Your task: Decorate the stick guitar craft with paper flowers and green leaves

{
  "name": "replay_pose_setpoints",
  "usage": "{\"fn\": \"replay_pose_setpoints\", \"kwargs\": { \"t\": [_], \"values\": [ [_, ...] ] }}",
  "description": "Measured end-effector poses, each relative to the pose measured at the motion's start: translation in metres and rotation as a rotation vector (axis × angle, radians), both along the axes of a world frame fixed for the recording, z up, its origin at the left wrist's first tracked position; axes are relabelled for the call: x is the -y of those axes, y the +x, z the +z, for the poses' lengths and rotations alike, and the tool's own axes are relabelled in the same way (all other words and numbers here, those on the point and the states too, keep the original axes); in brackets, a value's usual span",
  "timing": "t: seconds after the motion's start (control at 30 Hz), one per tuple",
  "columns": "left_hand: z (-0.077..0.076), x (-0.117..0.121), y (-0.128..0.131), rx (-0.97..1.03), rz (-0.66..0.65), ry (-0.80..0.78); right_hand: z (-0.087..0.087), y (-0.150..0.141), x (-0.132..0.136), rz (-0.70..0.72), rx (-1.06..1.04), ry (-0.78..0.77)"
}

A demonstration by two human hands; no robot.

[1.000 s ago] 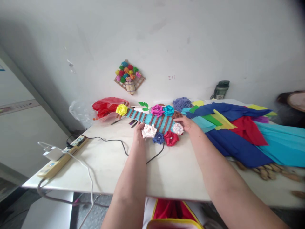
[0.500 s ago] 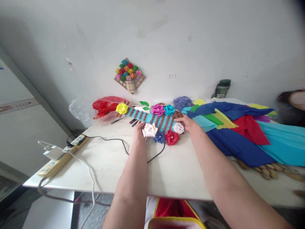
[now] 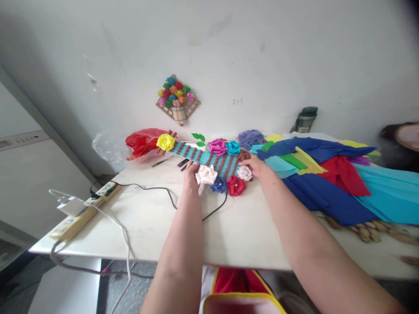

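Note:
Between both hands is a guitar-shaped craft piece [image 3: 202,157], light blue with brown stripes across it. Paper flowers trim its edge: a yellow flower [image 3: 165,142] at the narrow left end, and a magenta flower [image 3: 218,147], a teal one, a brown one, a red flower [image 3: 236,186], a dark blue one and two whitish ones around the wide end. My left hand [image 3: 191,173] grips the lower edge beside the larger white flower [image 3: 206,175]. At the right end, my right hand [image 3: 252,165] has its fingers closed on the edge near the brown flower [image 3: 243,156].
Coloured crepe paper sheets [image 3: 314,196] cover the table's right side, with brown shells or nuts [image 3: 368,231] below them. A power strip [image 3: 85,213] with trailing cables lies at left. Behind are a red plastic bag [image 3: 144,140], purple shredded strands [image 3: 251,138] and a bottle [image 3: 306,120].
The whole view has shifted slightly. The craft piece's yellow-flower end has moved a little left and up; both hands keep their hold on it.

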State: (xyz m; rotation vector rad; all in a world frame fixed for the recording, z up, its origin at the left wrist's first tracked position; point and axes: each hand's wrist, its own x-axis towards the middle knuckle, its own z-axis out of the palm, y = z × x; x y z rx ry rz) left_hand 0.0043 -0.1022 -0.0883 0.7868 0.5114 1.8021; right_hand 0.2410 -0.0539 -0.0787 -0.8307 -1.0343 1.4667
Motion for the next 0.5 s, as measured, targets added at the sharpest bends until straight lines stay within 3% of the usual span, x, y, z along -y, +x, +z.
{"fn": "replay_pose_setpoints", "kwargs": {
  "t": [0.23,0.5],
  "values": [
    [0.009,0.000,0.000,0.060,-0.081,0.038,-0.005,-0.002,-0.004,-0.026,-0.009,-0.067],
    [0.013,0.003,0.002,-0.137,-0.043,-0.059,-0.006,-0.002,-0.003,-0.069,-0.045,-0.065]
  ]
}}
